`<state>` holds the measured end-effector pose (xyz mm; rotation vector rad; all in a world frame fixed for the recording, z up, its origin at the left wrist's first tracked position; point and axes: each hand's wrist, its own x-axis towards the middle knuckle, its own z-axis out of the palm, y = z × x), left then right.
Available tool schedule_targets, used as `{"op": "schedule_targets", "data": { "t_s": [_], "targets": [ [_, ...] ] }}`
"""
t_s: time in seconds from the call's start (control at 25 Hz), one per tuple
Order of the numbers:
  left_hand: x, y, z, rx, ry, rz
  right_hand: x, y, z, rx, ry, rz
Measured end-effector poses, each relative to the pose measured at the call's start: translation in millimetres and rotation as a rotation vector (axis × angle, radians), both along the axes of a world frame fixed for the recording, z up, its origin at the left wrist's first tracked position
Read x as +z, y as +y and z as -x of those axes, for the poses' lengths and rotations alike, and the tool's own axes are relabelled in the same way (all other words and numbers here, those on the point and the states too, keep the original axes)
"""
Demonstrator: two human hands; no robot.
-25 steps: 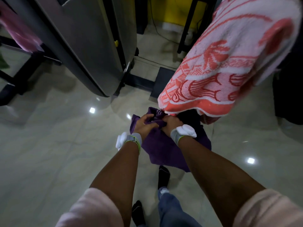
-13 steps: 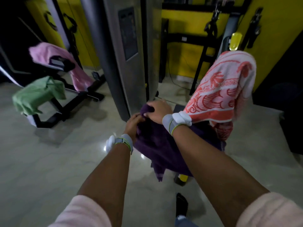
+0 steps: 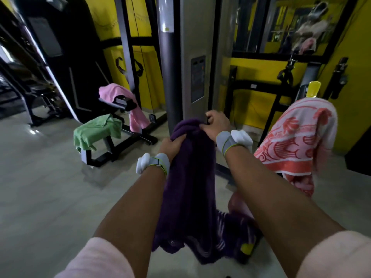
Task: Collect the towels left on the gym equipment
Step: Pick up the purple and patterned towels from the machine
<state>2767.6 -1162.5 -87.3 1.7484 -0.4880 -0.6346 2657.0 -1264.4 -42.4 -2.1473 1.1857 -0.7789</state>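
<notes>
Both hands grip the purple towel point(image 3: 188, 177): the left hand point(image 3: 172, 144) clenches its upper edge, the right hand point(image 3: 217, 123) bunches the top. One towel looks collected. Left to gather: the coral patterned towel point(image 3: 297, 141) beside the right arm, the green towel point(image 3: 96, 130) and pink towel point(image 3: 120, 93) on the bench machine point(image 3: 128, 135).

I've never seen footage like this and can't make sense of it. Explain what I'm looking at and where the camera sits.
The camera is worn on a person's head, looking down past both forearms. The left hand and right hand grip a purple towel that hangs between them. The white pods on grey wrist straps look like trackers. This is a gym: a green towel and a pink towel lie on a bench machine at left, and a red-and-white patterned towel is draped at right.
</notes>
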Motion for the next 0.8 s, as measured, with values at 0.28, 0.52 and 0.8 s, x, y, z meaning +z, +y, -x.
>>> {"op": "schedule_targets", "data": {
  "t_s": [0.28, 0.52, 0.8],
  "targets": [
    [19, -3, -8, 0.379, 0.391, 0.232, -57, 69, 11, 0.552, -0.027, -0.627],
    [19, 34, -22, 0.243, 0.691, 0.535, -78, 46, 5, 0.102, 0.027, -0.347],
    [-39, 61, -46, 0.217, -0.22, -0.138, -37, 21, 8, 0.132, -0.102, 0.051]
  ]
}}
